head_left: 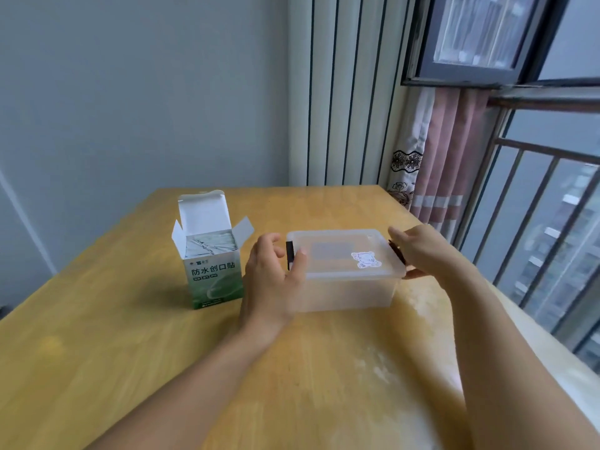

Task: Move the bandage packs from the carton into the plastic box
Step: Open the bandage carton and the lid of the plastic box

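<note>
A green and white carton (212,274) stands open on the left of the wooden table, its flaps up. Several pale bandage packs (211,245) stand upright inside it. To its right sits a clear plastic box (349,292) with its lid (337,254) on and a black latch at each end. My left hand (271,280) is at the left end, thumb on the lid beside the left latch (289,254). At the right end, my right hand (422,251) has its fingers over the right latch (397,253) and its thumb under the lid's rim.
The wooden table (162,352) reaches to a wall at the back and left. A radiator (344,92) stands behind the table, with a pink curtain (444,157) and a railed window (535,206) on the right. The near part of the table holds only my forearms.
</note>
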`<state>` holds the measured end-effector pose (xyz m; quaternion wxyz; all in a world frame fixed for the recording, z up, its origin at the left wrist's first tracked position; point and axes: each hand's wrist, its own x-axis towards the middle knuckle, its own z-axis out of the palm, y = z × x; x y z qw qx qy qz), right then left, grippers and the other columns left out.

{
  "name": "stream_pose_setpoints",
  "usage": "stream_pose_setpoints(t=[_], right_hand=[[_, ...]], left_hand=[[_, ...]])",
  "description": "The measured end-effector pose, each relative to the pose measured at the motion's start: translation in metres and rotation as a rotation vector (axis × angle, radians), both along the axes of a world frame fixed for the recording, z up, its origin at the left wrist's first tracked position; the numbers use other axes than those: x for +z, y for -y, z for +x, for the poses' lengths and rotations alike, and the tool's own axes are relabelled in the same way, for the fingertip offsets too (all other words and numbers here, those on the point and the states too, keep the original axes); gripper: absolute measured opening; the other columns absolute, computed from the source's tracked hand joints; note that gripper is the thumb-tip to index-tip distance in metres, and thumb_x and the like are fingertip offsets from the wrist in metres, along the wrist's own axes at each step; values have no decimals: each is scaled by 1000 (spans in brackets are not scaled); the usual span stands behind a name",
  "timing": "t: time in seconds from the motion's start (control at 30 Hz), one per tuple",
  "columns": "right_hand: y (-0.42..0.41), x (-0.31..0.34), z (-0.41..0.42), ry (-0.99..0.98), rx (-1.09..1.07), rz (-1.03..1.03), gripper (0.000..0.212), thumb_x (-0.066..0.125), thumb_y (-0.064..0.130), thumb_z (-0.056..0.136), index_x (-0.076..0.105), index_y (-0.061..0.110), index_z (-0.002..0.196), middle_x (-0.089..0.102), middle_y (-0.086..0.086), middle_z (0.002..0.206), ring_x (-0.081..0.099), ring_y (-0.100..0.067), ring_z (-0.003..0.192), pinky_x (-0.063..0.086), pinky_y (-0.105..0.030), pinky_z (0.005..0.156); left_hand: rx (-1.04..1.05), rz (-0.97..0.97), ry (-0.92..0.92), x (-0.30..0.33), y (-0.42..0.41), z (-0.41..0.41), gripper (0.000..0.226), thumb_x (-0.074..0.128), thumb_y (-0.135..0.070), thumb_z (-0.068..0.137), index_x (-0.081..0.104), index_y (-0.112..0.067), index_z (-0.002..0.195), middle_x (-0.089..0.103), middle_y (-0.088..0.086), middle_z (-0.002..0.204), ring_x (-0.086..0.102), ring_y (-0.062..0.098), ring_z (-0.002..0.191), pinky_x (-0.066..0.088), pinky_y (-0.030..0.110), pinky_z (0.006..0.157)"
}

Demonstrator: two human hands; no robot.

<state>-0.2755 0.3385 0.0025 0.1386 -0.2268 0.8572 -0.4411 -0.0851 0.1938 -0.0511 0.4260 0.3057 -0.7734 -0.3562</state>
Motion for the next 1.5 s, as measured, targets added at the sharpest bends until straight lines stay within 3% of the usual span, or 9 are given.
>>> stream_pose_setpoints(t=[0.1,0.23,0.57,0.67,0.87,1.03,1.13,1.27,1.5], right_hand=[[2,7,11,-229,384,-16,99,63,84,67,40,35,149,39,6,156,37,-15,143,33,-46,117],[16,0,23,-328,608,293,134,88,67,47,15,44,157,11,13,166,0,-13,154,10,-50,125],[9,7,12,-192,595,-13,101,85,69,42,48,50,134,50,6,141,48,-16,132,41,-47,109],[-1,5,0,-81,278,-223,99,80,80,44,48,47,132,58,0,130,59,-23,118,50,-43,88],[-7,-34,-17,-112,-345,464,128,59,95,47,28,24,149,28,-23,153,23,-43,142,20,-65,110],[1,-36,-11,-275,-349,484,101,40,88,76,46,13,143,30,-22,154,24,-41,143,19,-61,113],[10,-5,7,-679,-338,-94,51,56,53,93,66,11,120,59,-11,128,53,-28,121,45,-43,104],[39,21,87,-605,200,-599,8,68,18,93,75,15,92,74,8,86,69,-5,78,58,-24,71],[122,39,147,-663,632,-252,6,72,20,89,78,21,92,71,17,84,60,8,69,45,-6,61]], left_hand=[[-43,255,58,5,4,-2,35,63,-34,92,57,-13,119,67,8,82,66,23,51,52,29,46],[-58,251,88,11,5,-5,25,62,-26,92,67,-2,88,66,16,53,54,17,30,41,20,33],[-141,465,118,-7,13,-6,36,27,-21,103,50,-7,78,48,10,64,50,18,38,46,36,58],[-108,421,122,-5,11,-3,38,24,-28,104,52,-8,87,50,11,68,54,17,33,54,43,65],[-41,377,57,-6,14,5,38,31,-36,106,51,-7,91,55,11,56,55,22,32,55,42,57],[36,42,164,4,16,25,40,45,-41,103,52,-11,78,59,4,60,57,25,41,42,29,41],[-98,-265,-12,23,14,43,46,60,-30,98,43,-15,58,41,-9,47,41,11,47,34,26,48],[212,-649,-427,56,62,85,27,65,-19,89,54,-5,68,51,-3,64,47,18,59,37,29,56],[-217,63,-71,41,133,119,101,81,-58,55,31,-40,140,42,-6,140,46,11,131,43,28,98]])
